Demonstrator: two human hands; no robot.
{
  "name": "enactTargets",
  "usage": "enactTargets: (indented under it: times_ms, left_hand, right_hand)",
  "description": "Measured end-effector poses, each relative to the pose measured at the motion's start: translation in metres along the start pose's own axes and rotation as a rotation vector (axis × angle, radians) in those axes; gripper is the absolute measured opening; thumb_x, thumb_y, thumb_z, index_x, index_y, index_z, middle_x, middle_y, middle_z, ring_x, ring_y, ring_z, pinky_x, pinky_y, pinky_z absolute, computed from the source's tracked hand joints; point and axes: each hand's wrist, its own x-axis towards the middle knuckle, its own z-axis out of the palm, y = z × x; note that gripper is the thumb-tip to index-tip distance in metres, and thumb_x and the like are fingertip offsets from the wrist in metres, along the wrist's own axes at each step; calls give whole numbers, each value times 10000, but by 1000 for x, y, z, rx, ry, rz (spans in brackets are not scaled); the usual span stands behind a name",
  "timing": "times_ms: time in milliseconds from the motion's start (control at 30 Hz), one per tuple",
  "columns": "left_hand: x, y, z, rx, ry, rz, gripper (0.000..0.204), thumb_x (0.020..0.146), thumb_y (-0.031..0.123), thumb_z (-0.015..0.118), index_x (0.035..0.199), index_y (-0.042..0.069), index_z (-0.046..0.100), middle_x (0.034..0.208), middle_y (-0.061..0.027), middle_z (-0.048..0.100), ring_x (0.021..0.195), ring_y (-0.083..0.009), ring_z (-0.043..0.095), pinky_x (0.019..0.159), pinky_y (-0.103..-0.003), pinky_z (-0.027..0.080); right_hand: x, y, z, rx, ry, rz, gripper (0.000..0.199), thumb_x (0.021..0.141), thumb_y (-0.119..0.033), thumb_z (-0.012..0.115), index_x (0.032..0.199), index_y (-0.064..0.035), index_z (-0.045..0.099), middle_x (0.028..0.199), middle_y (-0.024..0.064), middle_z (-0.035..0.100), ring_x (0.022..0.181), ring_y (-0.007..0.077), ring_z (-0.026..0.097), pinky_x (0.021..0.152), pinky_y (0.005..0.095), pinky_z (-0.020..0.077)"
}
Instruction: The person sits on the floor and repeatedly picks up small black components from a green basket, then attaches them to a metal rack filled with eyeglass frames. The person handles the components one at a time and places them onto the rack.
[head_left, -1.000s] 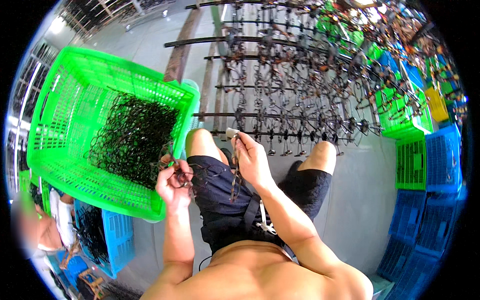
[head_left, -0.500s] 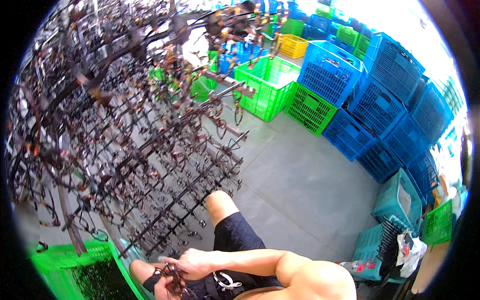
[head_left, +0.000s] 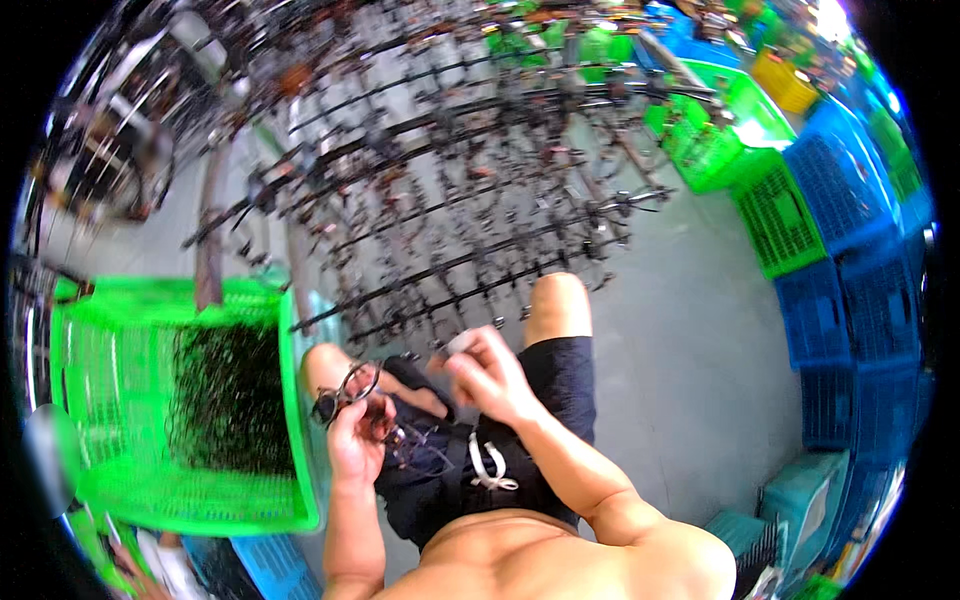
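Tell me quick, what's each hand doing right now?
Left hand: closed around a dark ring-shaped metal piece.
Right hand: fingers curled, pinching a small pale object; too blurred to identify.

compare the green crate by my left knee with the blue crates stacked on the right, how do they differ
The green crate sits alone beside the left hand and holds a heap of dark wire parts. The blue crates stand stacked against each other farther off to the right, and what is inside them cannot be seen. Both are plastic with lattice walls.

A crate (head_left: 190,500) of dark parts (head_left: 225,400) sits left of the knees; racks (head_left: 450,200) ahead; stacked crates (head_left: 850,300) right.
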Motion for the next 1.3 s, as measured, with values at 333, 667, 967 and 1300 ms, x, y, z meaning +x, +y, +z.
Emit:
enactTargets:
  times_ms: [333, 667, 967, 1300]
  left_hand:
    - [-12, -6, -11, -247, -161, -26, 331, 931, 329, 402, 1008, 37, 537, 776, -92, 527, 712, -212, 526, 591, -289, 450]
    - [-5, 2, -20, -23, 4, 195, 221, 941, 255, 470, 963, 50, 550, 838, -94, 604, 678, -148, 576, 589, -264, 489]
    - [-1, 8, -30, -63, 46, 196, 178, 925, 229, 495, 949, 69, 567, 829, -88, 626, 691, -149, 598, 587, -267, 490]
    - [2, 25, -5, -124, -2, 298, 112, 902, 160, 544, 928, 51, 537, 853, -80, 592, 739, -145, 578, 658, -251, 471]
  right_hand:
    - [66, 6, 32, -302, 335, -390, 131, 921, -10, 443, 1044, -7, 490, 1074, 95, 523, 492, 76, 493, 426, 207, 398]
    - [79, 44, 75, -251, 392, -139, 116, 941, -102, 445, 1005, -19, 395, 782, 72, 528, 406, 82, 451, 342, 228, 340]
    - [96, 59, 70, -388, 471, -251, 160, 919, -95, 492, 1012, 9, 413, 741, 79, 583, 648, 142, 576, 568, 263, 456]
    - [78, 44, 58, -716, 400, -358, 186, 903, -92, 495, 1051, 17, 472, 933, 155, 575, 788, 246, 567, 707, 322, 453]
